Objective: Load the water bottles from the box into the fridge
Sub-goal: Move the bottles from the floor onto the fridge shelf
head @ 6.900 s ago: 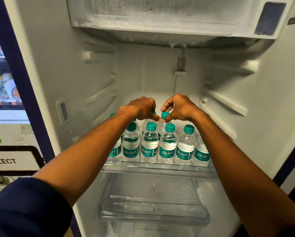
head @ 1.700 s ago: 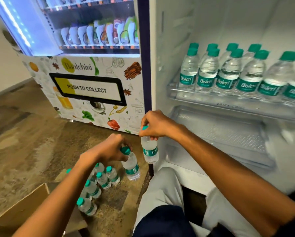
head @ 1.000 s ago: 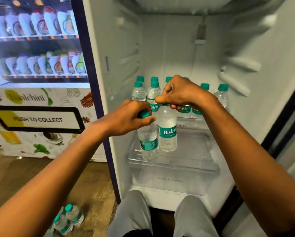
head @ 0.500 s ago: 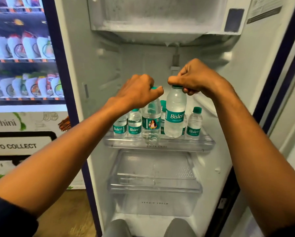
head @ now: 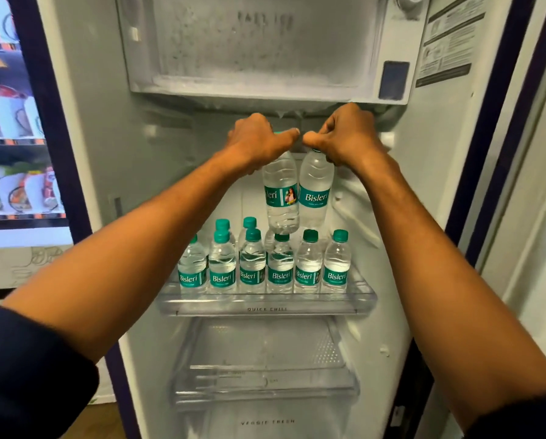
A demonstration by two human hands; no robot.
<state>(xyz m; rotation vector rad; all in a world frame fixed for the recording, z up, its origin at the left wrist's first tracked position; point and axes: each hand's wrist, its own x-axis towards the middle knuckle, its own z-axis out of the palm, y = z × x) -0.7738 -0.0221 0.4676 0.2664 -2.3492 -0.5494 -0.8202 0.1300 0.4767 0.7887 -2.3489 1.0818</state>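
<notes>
Two bottles hang upright, caps up, above the shelf (head: 265, 307). The left hand (head: 259, 139) grips the left bottle (head: 281, 198) by its cap; the right hand (head: 347, 136) grips the right bottle (head: 315, 191) likewise.

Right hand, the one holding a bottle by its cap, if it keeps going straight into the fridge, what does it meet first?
Probably the fridge's back wall. The right hand carries its bottle above the caps of the shelved bottles, just under the freezer box. Depth is unclear.
</notes>
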